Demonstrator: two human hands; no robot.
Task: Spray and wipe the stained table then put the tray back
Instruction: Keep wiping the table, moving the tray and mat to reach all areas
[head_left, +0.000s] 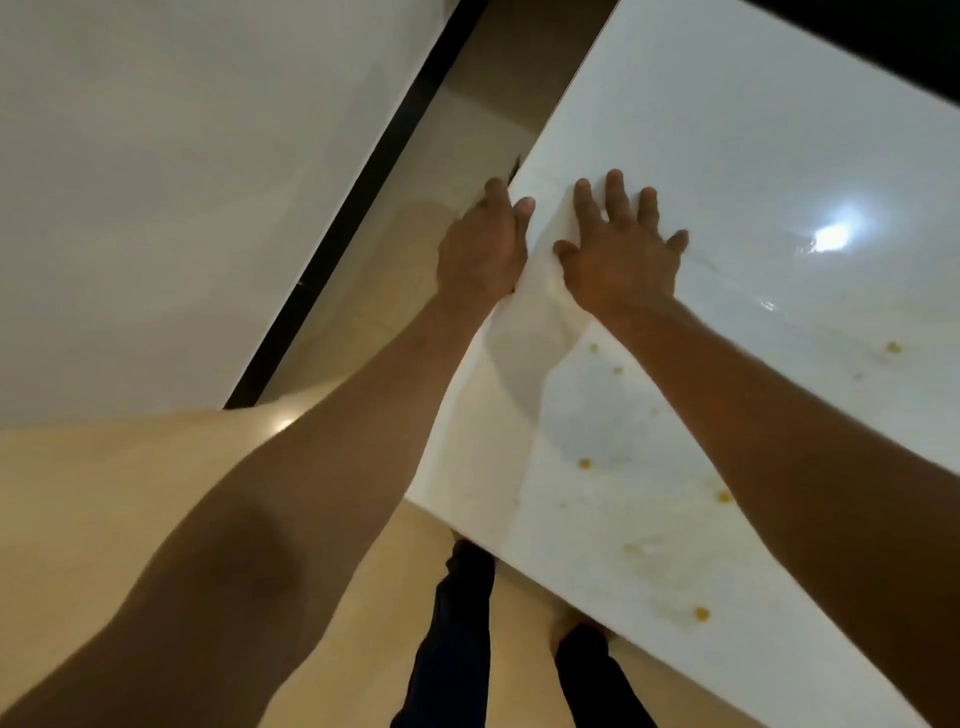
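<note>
Glossy white worktop (727, 156) ran diagonally over tan floor (104, 493). Left hand (480, 249) gripped its left edge; right hand (621, 244) lay flat, fingers spread. Stains (585, 463) lay nearer, below right hand. No tray visible.

The left hand (480, 249) sits at the left edge of the surface (727, 156), thumb on top and fingers over the side. Just right of it, the right hand (621, 249) lies flat on the surface, fingers spread. Stains (586, 463) lie on the surface nearer the person than both hands, under and beside the right forearm. The floor (104, 519) spreads left of the left hand, a wall (156, 156) beyond it. The person's legs (457, 639) stand on the floor below the surface's near edge.
</note>
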